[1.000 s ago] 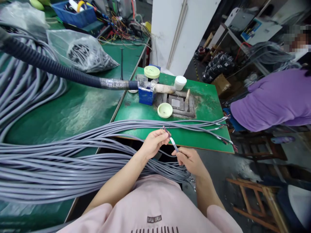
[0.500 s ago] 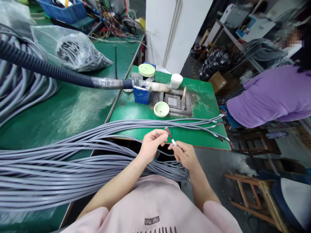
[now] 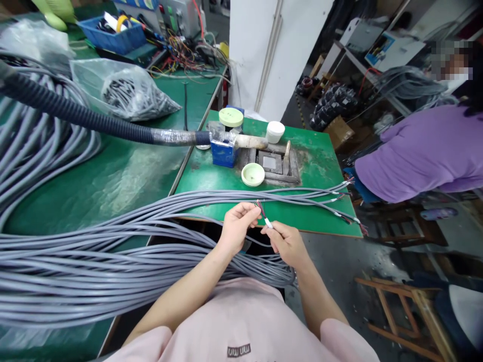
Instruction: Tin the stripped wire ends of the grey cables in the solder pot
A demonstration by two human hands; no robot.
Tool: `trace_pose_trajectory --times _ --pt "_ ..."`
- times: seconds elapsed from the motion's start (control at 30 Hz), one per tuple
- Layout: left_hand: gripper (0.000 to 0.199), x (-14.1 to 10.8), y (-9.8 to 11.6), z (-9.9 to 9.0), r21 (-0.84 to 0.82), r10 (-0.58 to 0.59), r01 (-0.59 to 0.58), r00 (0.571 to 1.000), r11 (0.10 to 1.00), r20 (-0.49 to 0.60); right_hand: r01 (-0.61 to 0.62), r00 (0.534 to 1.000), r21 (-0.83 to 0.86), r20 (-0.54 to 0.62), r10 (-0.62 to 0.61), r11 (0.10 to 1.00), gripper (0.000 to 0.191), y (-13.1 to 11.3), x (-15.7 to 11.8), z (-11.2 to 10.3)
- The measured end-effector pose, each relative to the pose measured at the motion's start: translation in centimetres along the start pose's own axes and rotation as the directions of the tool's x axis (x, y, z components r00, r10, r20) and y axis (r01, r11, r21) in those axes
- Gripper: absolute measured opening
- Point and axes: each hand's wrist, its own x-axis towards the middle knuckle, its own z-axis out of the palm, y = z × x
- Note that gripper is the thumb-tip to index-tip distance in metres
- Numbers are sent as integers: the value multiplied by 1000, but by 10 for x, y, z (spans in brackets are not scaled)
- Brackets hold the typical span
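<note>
My right hand (image 3: 288,243) is closed on the end of a grey cable, just below its white sleeve (image 3: 268,222). Thin coloured wires (image 3: 261,206) fan out beyond the sleeve, and the fingers of my left hand (image 3: 238,224) pinch them. Behind my hands, several grey cables (image 3: 211,196) lie across the green table (image 3: 211,212), their stripped ends near its right edge. A thick bundle of grey cables (image 3: 132,271) runs from the left to beneath my hands.
A corrugated hose (image 3: 113,123) with a pale nozzle reaches over a blue box (image 3: 223,154). Near it are a pale green dish (image 3: 252,174), a white tub (image 3: 275,131) and a sooty recessed tray (image 3: 290,176). A person in purple (image 3: 422,151) is at the right; a wooden stool (image 3: 400,311) stands lower right.
The view has shifted slightly, so the table and its objects appear a little lower and further right. Both hands keep nearly the same pose on the cable end and wires.
</note>
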Motion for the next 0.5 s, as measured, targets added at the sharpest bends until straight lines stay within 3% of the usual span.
trace_pose_trajectory --times 0.13,0.4,0.5 --pt "24 -4 2 1 114 136 -133 990 985 -22 -11 1000 -35 -1 11 999 31 -2 0 1" --pt "24 6 7 -5 239 62 -82 994 968 93 -43 999 -56 -2 43 998 29 -3 1 1" --pt "16 3 7 -4 345 200 -227 973 911 113 -108 994 64 26 106 992 29 -2 4 0"
